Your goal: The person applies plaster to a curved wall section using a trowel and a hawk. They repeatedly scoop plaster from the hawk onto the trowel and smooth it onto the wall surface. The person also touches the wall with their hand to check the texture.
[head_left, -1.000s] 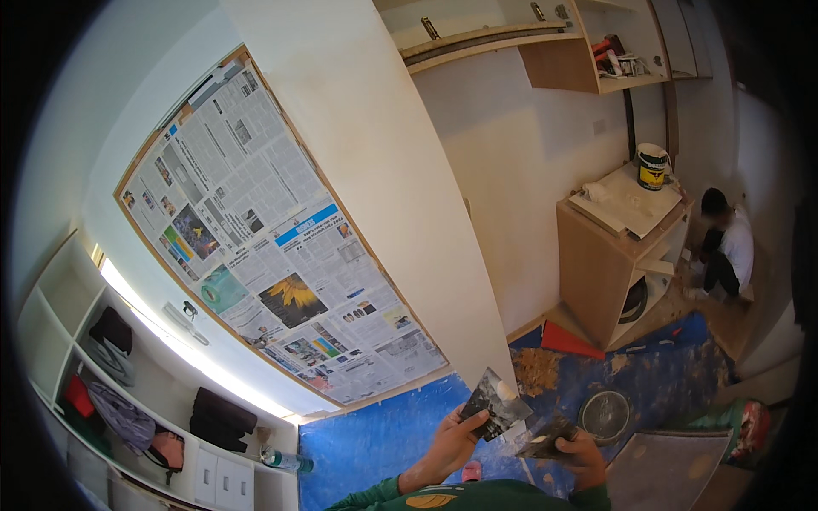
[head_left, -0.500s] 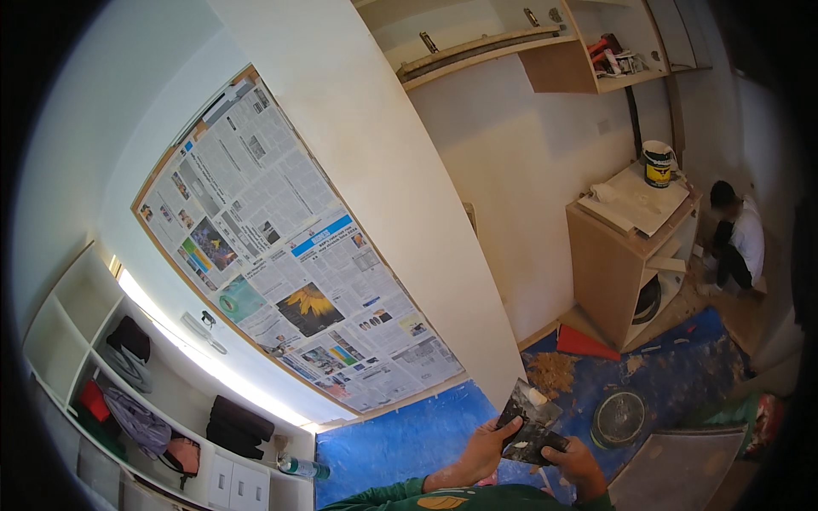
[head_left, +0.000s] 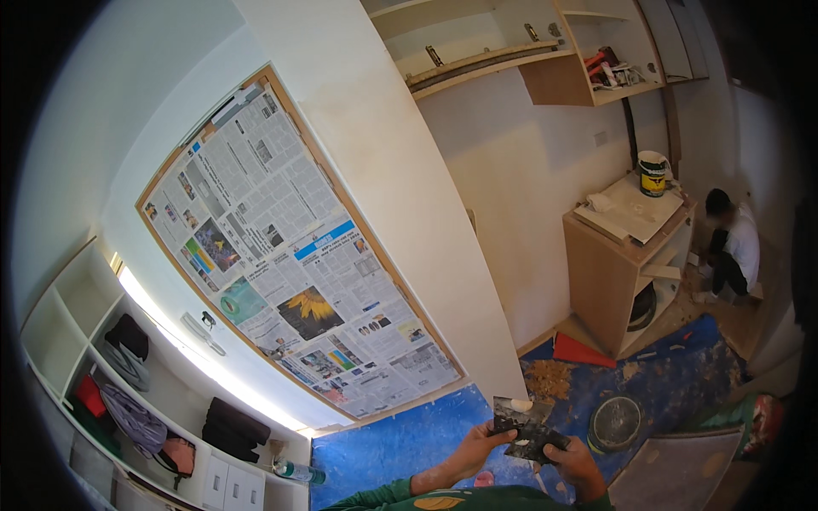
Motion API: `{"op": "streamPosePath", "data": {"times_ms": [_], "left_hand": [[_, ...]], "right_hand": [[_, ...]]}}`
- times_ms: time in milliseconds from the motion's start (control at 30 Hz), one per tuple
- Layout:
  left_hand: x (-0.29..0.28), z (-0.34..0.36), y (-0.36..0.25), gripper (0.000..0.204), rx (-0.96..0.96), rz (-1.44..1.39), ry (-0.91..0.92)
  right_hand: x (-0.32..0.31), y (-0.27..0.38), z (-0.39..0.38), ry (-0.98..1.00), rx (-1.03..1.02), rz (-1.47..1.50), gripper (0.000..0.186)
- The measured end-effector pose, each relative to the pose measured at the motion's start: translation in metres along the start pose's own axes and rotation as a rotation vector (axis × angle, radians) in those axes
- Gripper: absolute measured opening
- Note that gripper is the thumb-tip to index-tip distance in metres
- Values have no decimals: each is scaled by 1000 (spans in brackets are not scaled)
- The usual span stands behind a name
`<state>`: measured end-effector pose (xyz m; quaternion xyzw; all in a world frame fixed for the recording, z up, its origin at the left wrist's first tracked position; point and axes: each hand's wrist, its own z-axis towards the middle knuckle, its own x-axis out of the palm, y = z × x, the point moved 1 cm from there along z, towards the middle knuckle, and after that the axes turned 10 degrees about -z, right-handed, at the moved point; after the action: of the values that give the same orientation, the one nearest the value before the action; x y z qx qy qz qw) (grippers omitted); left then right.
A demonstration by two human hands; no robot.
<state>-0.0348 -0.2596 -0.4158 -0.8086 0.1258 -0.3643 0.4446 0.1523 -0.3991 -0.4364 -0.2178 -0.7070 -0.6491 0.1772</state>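
Low in the head view, my left hand (head_left: 474,450) is closed on the edge of a flat black putty spreader (head_left: 514,421), which carries a pale lump of putty. My right hand (head_left: 577,467) grips a second flat black spreader (head_left: 538,442), also smeared with whitish material. The two blades overlap in front of me, so where one ends and the other begins is hard to make out. Both hands are held above the blue floor sheet (head_left: 375,444).
Newspaper (head_left: 281,255) covers the framed door panel on the left, above open shelves (head_left: 81,294) holding bags. A round bucket (head_left: 617,423) stands right of my hands. Beyond are a red wedge-shaped piece (head_left: 584,350), a wooden cabinet (head_left: 596,264) bearing a paint pail (head_left: 653,175), and a crouching person (head_left: 734,243).
My left hand has shifted slightly left and down, and its spreader has turned from steeply tilted to more level. My right hand stays nearly in place. The view has shifted slightly.
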Motion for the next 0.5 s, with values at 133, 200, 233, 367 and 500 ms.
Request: {"op": "streamPosePath", "data": {"times_ms": [133,200,233,367,500], "left_hand": [[-7,-6,0,38,-11,183,16],[6,-18,-19,42,66,232,138],[10,-22,-34,45,110,256,197],[-4,-24,-102,53,632,750,188],[24,-39,-195,76,1189,1809,-77]], "right_hand": [[-1,-4,-3,5,-56,-18,42],[-7,-11,-4,-56,-41,-70,41],[-11,-10,-6,-81,-34,-97,40],[-19,10,-23,-142,-95,-127,36],[-40,13,-38,-247,-152,-139,35]]}}
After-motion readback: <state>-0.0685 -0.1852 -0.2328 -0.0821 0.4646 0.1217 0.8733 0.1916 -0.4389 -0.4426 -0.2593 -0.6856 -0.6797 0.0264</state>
